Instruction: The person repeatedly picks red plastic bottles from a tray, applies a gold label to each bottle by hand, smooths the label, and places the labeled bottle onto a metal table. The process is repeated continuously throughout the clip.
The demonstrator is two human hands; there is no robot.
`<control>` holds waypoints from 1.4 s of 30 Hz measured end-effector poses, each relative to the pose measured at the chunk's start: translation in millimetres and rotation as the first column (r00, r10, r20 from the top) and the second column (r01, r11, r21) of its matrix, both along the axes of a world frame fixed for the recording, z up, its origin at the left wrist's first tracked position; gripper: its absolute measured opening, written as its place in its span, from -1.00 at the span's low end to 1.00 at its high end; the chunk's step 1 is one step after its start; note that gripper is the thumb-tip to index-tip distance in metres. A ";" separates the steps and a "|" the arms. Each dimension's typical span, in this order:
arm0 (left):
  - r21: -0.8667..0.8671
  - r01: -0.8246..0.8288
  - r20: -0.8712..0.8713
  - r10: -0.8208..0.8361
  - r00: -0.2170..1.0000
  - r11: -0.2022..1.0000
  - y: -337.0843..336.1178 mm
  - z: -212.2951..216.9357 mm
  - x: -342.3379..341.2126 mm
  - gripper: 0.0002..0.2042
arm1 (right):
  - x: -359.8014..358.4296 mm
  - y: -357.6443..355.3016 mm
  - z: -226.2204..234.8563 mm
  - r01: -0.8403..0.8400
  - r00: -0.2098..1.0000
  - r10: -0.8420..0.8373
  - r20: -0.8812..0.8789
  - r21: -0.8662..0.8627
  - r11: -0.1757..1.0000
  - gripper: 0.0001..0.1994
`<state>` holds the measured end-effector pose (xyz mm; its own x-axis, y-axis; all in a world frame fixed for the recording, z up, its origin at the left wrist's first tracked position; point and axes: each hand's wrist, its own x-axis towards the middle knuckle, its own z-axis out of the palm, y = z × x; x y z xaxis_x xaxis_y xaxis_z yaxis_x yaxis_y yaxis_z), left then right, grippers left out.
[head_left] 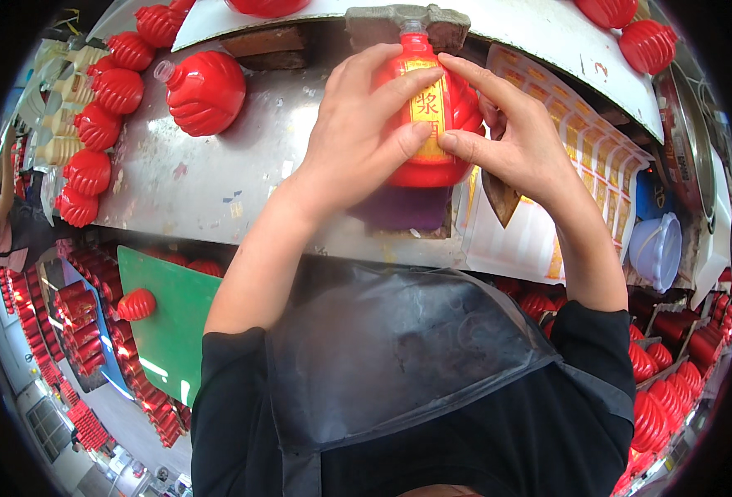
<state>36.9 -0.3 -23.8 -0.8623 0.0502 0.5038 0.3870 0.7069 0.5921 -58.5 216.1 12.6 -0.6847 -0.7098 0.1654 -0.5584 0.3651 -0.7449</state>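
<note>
Before you stretches a metal worktable (175, 186), with a white board (515, 21) along its far edge and a green board (163, 323) below on your left. Printed label sheets (602, 153) spread under and beyond your right forearm, near a pale blue bucket (656, 250). A loose red bottle (206, 94) sits left of your hands; a grey block (446, 29) stands right behind the neck of the one you handle. That ribbed red plastic bottle (463, 108) is between your hands above a purple pad (399, 211), neck pointing away from you. Your left hand (362, 124) is half open, fingers and thumb spread against its front. Your right hand (515, 124) presses forefinger and thumb there; you cannot tell what its curled fingers hold. The yellow label (426, 103) bears large Chinese characters, partly covered by your fingers.
</note>
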 end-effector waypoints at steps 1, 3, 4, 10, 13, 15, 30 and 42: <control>0.004 0.000 -0.007 0.000 1.000 1.000 -0.3 -0.8 -0.4 -0.53 | 0.7 -0.2 0.9 0.005 1.000 -0.005 0.007 0.010 1.000 -0.21; -0.012 0.003 0.019 -0.002 1.000 1.000 -2.4 -1.9 -1.5 -0.52 | 1.5 -1.0 1.7 0.023 0.999 -0.025 0.031 0.052 0.998 -0.24; -0.021 0.002 0.027 -0.001 1.000 1.000 -3.3 -2.4 -2.2 -0.52 | 1.7 -1.0 2.1 0.035 0.998 -0.039 0.047 0.084 0.996 -0.26; 0.460 0.042 0.144 -0.121 0.982 0.887 -4.0 -2.2 0.1 -0.39 | -0.2 1.5 5.8 -0.002 0.980 -0.003 0.201 0.027 1.000 -0.27; 0.461 -0.010 0.166 -0.076 0.983 0.887 -0.1 -2.9 0.7 -0.33 | -0.6 0.8 6.2 0.020 0.976 -0.027 0.218 0.034 0.999 -0.33; 0.415 -0.031 0.151 -0.035 0.988 0.909 1.2 -3.7 -0.2 -0.29 | 0.5 0.1 5.0 0.027 0.982 -0.035 0.184 0.043 0.999 -0.35; 0.320 -0.048 0.115 0.012 0.993 0.946 1.9 -3.9 -5.0 -0.17 | -24.0 1.3 13.3 -0.103 0.973 0.138 0.187 -0.182 0.978 -0.57; 0.297 -0.038 0.094 0.010 0.996 0.954 3.5 -1.6 -2.3 -0.19 | -25.2 -20.2 18.5 -0.122 0.992 0.123 -0.012 0.039 0.992 -0.55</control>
